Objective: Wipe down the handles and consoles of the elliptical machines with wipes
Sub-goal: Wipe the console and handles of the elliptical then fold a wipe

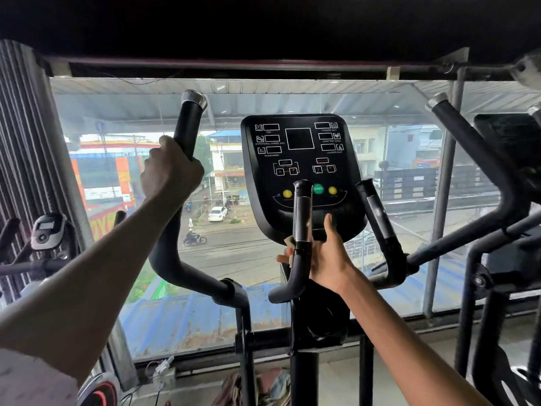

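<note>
The console [301,171] stands in the middle, black, its screens dark. Just below it, the right hand [325,256] wraps around the short inner handle [301,227], fingers curled behind the bar and thumb pointing up toward the console's lower edge. A tan wipe [290,244] is pressed between that hand and the handle, only a corner showing. Left of the console, the left hand [169,171] grips the tall swing handle [187,130] firmly, arm stretched up and forward.
</note>
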